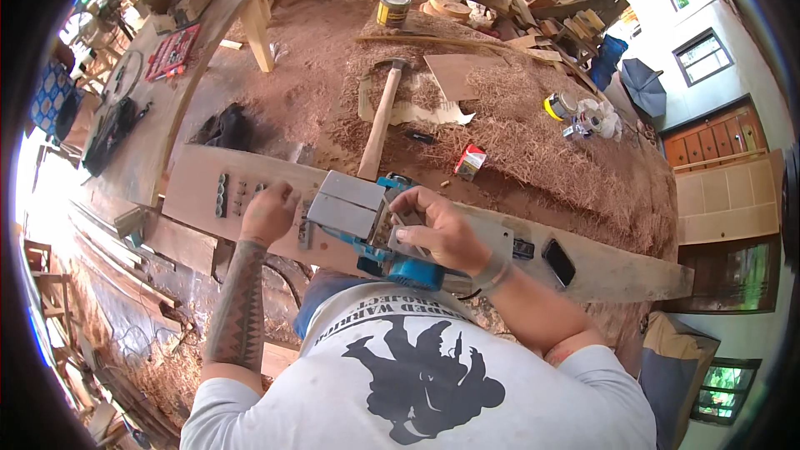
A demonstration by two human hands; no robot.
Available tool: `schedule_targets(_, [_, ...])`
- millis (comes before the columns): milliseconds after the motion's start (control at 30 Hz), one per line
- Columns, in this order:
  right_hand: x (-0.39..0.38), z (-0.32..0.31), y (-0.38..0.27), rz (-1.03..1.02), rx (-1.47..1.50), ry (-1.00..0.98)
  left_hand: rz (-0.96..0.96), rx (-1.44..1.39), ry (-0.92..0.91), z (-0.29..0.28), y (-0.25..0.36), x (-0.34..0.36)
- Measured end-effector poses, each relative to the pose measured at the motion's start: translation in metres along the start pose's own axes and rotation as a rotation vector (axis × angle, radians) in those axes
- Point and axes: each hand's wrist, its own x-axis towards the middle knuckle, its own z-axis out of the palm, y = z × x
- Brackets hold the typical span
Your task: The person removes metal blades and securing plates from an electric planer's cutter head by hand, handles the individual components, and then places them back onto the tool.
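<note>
A teal electric hand planer [414, 272] lies upside down on the plank in front of me, its grey sole plate [348, 202] facing up. Over its cutter area is my right hand [437, 229], thumb and forefinger closed around what looks like a thin metal piece, partly hidden by the fingers. To the planer's left, my left hand [271, 212] hovers close above the plank with curled fingers; anything in them is hidden. Beside that hand are a row of small screws [241, 194], a dark metal part [222, 195] and a narrow grey metal bar [305, 227].
A black smartphone [558, 262] and a small dark case [522, 249] lie on the plank's right part. Beyond it, a hammer [385, 117], a red-and-white box [471, 162] and a can [394, 10] sit among shavings. A workbench [187, 75] stands left.
</note>
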Motion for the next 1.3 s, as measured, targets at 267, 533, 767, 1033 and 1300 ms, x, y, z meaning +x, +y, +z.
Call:
schedule_targets(267, [0.027,-0.025,-0.02,0.069,-0.029,0.012,-0.473,-1.127,-0.451,0.012,0.058,0.016])
schedule_targets(533, [0.046,-0.056,0.02,0.217,0.224,0.097,-0.346,-0.919,-0.379,0.013,0.089,0.02])
schedule_targets(767, [0.046,-0.057,0.011,0.263,0.253,0.092,0.167,-0.304,0.098,-0.055,0.138,-0.004])
schedule_targets(1033, [0.04,-0.065,-0.001,0.175,0.332,-0.011,1.646,-1.02,-0.334,-0.137,0.29,-0.073])
schedule_targets(1300, [0.03,-0.082,-0.015,0.131,0.257,0.152,1.203,-1.066,-0.056,-0.107,0.297,-0.052])
